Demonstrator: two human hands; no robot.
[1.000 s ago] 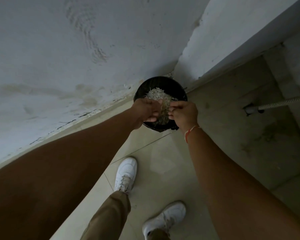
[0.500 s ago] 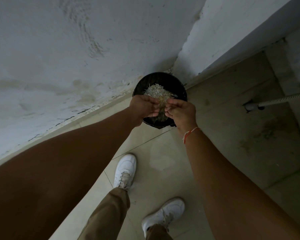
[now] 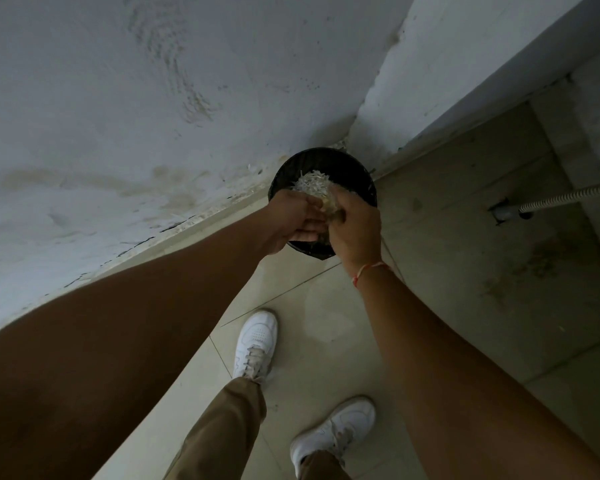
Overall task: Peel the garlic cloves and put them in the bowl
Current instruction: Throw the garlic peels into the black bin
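A person is standing over a black bin (image 3: 323, 168) set in the corner where wall (image 3: 153, 98) meets floor (image 3: 465, 271), and both hands are working together right above its mouth. The left hand (image 3: 293, 220) is lying palm-up with its fingers loosely curled, and the right hand (image 3: 355, 225) is curling over it from the other side, fingertips meeting the left ones; whether either is actually pinching something or only rubbing husk off I cannot tell, since the contact is hidden between them. Pale papery peels (image 3: 310, 185) are heaping in the bin just beyond the fingers. No clove and no bowl is showing anywhere here, so the garlic itself is either hidden in the hands or out of sight. My judgement is that skins are being shed into the bin, a side step of the peeling. Such skins are feather-light, dry and brittle, clinging to damp fingers and drifting easily, so brushing them off low over the bin is making sense. A clove, if one is in there, would be small, firm and slick once bare; pinching it across its flat sides near the root end would be giving the surest hold. White shoes (image 3: 257, 344) are planted on the tiles below.
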